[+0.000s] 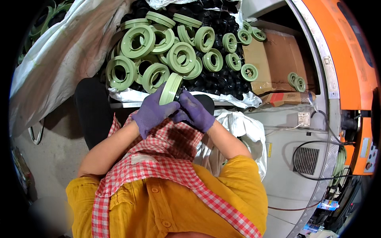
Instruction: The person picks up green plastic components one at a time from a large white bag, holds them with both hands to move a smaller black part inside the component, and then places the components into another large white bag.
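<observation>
Both my hands wear purple gloves and meet in front of my lap. My left hand [152, 113] is closed around a light green ridged plastic ring [171, 88], which stands on edge. At the ring's right side, my right hand [197, 112] is closed with its fingertips on a small black part [179, 93] against the ring. The gloves hide most of that part, and I cannot tell how it sits in the ring. Just beyond my hands lies a pile of similar green rings [181, 57], some flat and some tilted.
Under and behind the rings is a heap of small black parts [234, 84] in a white woven sack [129, 96]. To the right are smaller green rings [249, 72], a cardboard box [283, 59] and a grey machine panel [287, 139] with a cable. An orange machine [337, 51] stands farther right.
</observation>
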Demonstrator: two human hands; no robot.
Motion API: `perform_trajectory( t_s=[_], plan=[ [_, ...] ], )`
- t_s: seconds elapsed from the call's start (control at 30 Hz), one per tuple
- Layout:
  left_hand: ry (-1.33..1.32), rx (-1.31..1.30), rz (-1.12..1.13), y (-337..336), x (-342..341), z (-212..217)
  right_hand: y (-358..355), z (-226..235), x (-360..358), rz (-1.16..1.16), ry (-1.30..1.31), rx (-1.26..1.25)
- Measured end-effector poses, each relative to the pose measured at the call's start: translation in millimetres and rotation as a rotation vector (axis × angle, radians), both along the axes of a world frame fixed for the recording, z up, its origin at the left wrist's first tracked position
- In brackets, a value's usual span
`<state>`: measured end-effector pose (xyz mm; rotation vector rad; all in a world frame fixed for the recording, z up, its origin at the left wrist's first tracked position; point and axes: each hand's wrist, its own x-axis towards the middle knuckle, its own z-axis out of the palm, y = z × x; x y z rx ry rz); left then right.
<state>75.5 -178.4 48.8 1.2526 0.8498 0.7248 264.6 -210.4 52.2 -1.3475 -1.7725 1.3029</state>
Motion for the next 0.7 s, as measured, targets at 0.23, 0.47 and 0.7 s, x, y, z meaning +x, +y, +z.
perform_trajectory(
  t_s=[0.23, 0.47, 0.7],
  plan=[
    [-0.011, -0.184, -0.138, 25, 1, -10, 2, -33, -17, -0.097, 0.085, 0.246],
    [0.313, 0.722, -0.545, 57, -23, -29, 18, -3, -29, 0.269, -0.044, 0.556],
    [-0.136, -0.055, -0.028, 16, 1, -16, 12, -54, 2, -0.052, 0.005, -0.052]
  ],
)
